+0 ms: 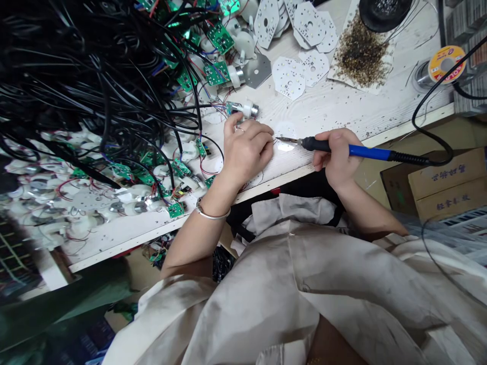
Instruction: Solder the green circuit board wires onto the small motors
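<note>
My right hand [340, 154] is wrapped round the blue and black handle of a soldering iron [369, 152]. The iron's tip points left and ends just beside the fingertips of my left hand [249, 147]. That hand rests on the bench with its fingers curled and pressed together; whatever they pinch is hidden, though a thin dark strand shows near the fingertips. Under the iron's tip lies a pale, shiny patch [285, 144]. Just beyond my left hand is a small motor with a white gear housing [249, 109], wired to a green circuit board [232, 107].
Black cables [76, 91] and motors with green boards [216, 73] heap up on the left. White LED boards [289, 76] lie at the back, beside a sheet with brown grains [361, 53] and a black dish [384, 12]. A solder spool [445, 63] stands right, near cardboard boxes [449, 177].
</note>
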A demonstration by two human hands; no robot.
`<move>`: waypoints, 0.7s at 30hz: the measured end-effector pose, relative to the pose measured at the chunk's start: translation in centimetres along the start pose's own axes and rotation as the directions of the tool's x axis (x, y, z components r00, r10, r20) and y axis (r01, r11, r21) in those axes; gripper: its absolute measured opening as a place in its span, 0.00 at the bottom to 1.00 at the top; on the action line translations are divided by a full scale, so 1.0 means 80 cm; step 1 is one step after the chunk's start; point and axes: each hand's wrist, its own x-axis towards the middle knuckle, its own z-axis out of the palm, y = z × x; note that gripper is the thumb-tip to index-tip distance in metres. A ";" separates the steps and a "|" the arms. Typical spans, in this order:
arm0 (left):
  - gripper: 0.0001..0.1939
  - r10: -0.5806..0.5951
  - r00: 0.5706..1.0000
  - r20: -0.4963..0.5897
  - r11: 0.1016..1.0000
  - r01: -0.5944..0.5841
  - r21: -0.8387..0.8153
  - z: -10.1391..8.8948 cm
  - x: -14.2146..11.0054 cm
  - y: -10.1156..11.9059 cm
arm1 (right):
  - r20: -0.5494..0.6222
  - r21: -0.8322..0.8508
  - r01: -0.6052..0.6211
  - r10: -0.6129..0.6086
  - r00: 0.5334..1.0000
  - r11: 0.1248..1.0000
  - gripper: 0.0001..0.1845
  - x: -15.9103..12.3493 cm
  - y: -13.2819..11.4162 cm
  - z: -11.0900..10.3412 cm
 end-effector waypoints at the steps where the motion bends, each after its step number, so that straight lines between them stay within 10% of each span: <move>1: 0.05 0.000 1.000 0.001 1.000 0.000 0.002 0.000 0.000 0.000 | 0.004 0.001 0.001 -0.001 1.000 1.000 0.27 0.000 0.000 0.000; 21: 0.07 -0.005 1.000 -0.015 1.000 0.005 -0.005 -0.003 -0.003 0.005 | -0.013 0.089 0.195 -0.195 0.981 0.977 0.14 -0.002 0.009 0.002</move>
